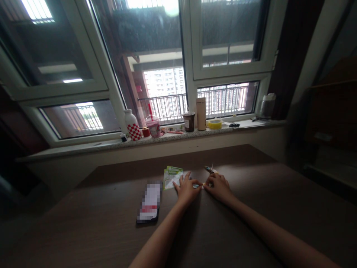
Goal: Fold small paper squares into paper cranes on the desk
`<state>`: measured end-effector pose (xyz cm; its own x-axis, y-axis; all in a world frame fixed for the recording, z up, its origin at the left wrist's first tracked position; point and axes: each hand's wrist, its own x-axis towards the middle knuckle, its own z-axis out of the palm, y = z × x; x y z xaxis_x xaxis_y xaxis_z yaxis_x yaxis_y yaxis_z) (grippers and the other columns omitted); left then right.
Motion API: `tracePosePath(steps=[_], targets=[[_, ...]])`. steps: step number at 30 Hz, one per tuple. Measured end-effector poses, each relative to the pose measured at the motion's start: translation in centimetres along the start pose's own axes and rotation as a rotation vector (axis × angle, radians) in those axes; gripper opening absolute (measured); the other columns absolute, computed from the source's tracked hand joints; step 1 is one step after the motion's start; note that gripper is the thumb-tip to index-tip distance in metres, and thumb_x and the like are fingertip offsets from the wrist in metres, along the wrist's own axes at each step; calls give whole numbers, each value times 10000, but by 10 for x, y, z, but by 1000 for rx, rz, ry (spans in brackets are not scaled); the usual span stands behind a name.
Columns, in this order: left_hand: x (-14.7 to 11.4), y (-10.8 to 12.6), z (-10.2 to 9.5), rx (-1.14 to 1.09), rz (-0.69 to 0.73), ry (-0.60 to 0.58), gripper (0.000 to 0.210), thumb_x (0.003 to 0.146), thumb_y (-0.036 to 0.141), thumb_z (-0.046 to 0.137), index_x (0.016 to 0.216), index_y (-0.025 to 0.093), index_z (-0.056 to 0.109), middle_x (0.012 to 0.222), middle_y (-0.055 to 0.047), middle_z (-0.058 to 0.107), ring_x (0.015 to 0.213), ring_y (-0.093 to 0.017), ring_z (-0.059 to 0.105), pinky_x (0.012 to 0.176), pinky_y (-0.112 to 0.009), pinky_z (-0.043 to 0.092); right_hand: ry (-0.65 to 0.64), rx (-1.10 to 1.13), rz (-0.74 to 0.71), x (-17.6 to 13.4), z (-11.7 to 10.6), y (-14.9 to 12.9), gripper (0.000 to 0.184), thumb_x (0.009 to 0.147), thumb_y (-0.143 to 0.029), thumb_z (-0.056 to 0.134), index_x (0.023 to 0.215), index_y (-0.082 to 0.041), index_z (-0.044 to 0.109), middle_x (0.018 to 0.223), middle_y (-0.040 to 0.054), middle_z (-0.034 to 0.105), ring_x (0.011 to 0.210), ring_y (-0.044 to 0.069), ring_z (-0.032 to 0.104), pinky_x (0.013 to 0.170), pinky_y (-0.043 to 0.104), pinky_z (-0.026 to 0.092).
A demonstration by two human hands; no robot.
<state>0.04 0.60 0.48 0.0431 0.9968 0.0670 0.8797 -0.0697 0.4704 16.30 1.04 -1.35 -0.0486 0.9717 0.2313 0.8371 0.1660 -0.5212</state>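
Observation:
Both my hands rest on a dark brown table [251,208]. My left hand [186,189] lies on the edge of a green and white paper packet [172,175], its fingers pinching a small shiny piece [196,185] between the two hands. My right hand [219,186] holds the other end of that piece, fingers curled. A small folded paper shape [209,169] pokes up just behind my right hand. What the small piece is cannot be made out.
A phone [150,203] lies left of my hands. The windowsill [83,146] beyond the table carries a red-checked white bottle [132,125], a pink cup [153,126], a dark cup [189,121], a tall beige flask [201,113], a yellow tape roll [215,123] and scissors [234,125].

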Motion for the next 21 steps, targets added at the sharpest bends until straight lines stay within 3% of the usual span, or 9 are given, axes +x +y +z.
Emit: tracePosePath(steps=[13, 21], targets=[[-1, -2, 0, 8, 23, 6, 181, 833, 513, 663, 956, 424, 762, 1582, 23, 378, 1492, -383, 204, 1105, -765, 23, 21, 6, 26, -1, 0, -1, 186, 790, -428, 702, 812, -243, 704, 1150, 48, 633, 1151, 270, 522, 1005, 400, 382], [-1, -2, -1, 40, 35, -53, 194, 885, 400, 614, 1040, 406, 730, 1609, 15, 326, 1509, -373, 156, 1098, -770, 13, -31, 51, 73, 7, 1, 8, 126, 772, -378, 723, 830, -266, 735, 1181, 35, 632, 1170, 263, 524, 1005, 386, 380]])
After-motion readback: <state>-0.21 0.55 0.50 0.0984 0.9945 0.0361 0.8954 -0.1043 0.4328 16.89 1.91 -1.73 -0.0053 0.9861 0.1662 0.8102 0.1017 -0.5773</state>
